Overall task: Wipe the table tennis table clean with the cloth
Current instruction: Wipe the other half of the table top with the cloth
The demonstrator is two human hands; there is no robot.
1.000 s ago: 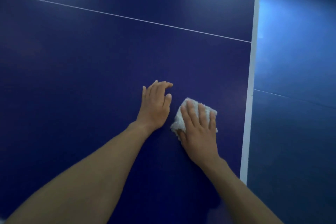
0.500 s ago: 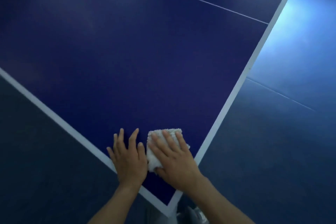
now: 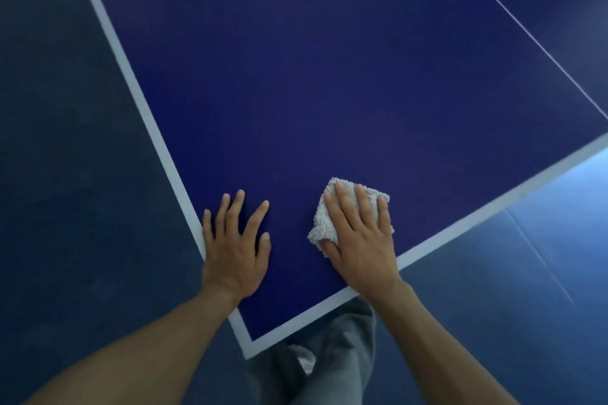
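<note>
The dark blue table tennis table point(image 3: 312, 82) fills most of the view, its white-edged corner pointing toward me at the bottom centre. A small folded white terry cloth point(image 3: 324, 223) lies on the table near the right edge. My right hand point(image 3: 360, 237) presses flat on the cloth with straight fingers and covers most of it. My left hand point(image 3: 235, 245) rests flat on the table with fingers spread, its outer side at the left white border, a hand's width left of the cloth.
The table's white border point(image 3: 138, 99) runs up the left side, and another border point(image 3: 493, 210) runs along the right. A thin white centre line point(image 3: 526, 26) crosses the top right. Blue floor point(image 3: 543, 273) lies beyond both edges. My grey trousers point(image 3: 329, 355) show below the corner.
The view has swung so the table corner now points at me. My hands have moved apart, with the cloth now near the right edge and my left hand at the left edge.
</note>
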